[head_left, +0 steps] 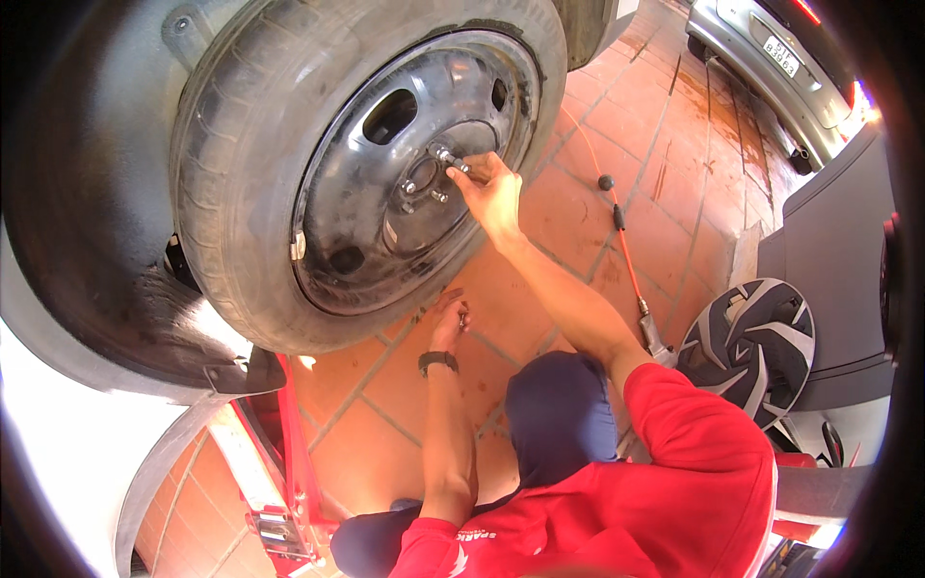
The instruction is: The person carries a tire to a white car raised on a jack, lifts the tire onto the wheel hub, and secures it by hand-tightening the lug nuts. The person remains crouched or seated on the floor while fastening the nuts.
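A tyre on a black steel wheel stands upright at the car's wheel arch. Near the hub, my right hand pinches a shiny lug nut at one of the stud positions, thumb and fingers closed around its outer end. More metal fasteners, among them a bright one and a smaller one, sit around the wheel centre. Below the tyre's lower edge, my left hand is curled, palm partly up, with a small metal piece resembling a lug nut in its fingers.
A red floor jack stands under the car at lower left. An air tool on an orange hose lies on the tiled floor at right, beside a black-and-silver wheel cover. Another car is parked at upper right.
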Motion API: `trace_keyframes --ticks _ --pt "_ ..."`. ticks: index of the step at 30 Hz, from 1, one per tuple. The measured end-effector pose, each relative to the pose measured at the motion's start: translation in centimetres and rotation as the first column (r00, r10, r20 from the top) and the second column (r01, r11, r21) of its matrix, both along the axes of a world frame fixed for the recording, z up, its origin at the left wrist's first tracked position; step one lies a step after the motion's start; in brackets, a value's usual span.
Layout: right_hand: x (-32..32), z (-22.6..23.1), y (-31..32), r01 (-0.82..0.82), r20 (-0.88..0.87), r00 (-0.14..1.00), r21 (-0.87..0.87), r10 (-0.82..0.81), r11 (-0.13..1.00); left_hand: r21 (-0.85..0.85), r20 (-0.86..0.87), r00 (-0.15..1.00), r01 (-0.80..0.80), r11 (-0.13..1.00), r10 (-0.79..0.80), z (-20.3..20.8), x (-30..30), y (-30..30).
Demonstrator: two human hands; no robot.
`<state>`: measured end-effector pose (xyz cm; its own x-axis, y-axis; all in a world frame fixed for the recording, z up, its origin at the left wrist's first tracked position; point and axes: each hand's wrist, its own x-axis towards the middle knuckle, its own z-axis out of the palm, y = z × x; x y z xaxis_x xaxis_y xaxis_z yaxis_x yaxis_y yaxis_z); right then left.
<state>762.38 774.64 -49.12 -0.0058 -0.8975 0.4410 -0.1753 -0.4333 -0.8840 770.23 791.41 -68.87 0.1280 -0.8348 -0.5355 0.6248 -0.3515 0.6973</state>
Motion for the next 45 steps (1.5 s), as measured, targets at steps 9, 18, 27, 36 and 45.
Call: trace_keyframes --ticks 9,18,27,36,45 --pt "-0.2 0.2 -0.8 -0.039 -0.012 0.999 0.12 0.041 0.992 0.049 0.018 0.999 -0.04 0.998 0.04 -1.5 0.7 0.5" --pt "-0.3 -0.5 -2.7 -0.011 -0.304 0.948 0.262 0.093 0.965 0.029 0.027 1.0 0.002 1.0 -0.003 -3.0 1.2 -0.1" --pt "-1.3 1.1 -1.5 -0.051 -0.354 0.913 0.397 0.204 0.916 0.043 0.039 0.999 -0.031 0.999 0.029 -2.5 1.5 0.2" --pt "-1.2 1.8 -0.6 0.049 -0.364 0.93 0.258 0.05 0.965 -0.034 0.09 0.995 0.044 0.998 -0.04 -1.7 1.4 1.2" --pt "-1.4 2.3 -0.5 0.111 -0.482 0.875 0.084 -0.057 0.99 -0.013 0.068 0.996 0.054 0.998 -0.053 0.4 0.7 1.1"
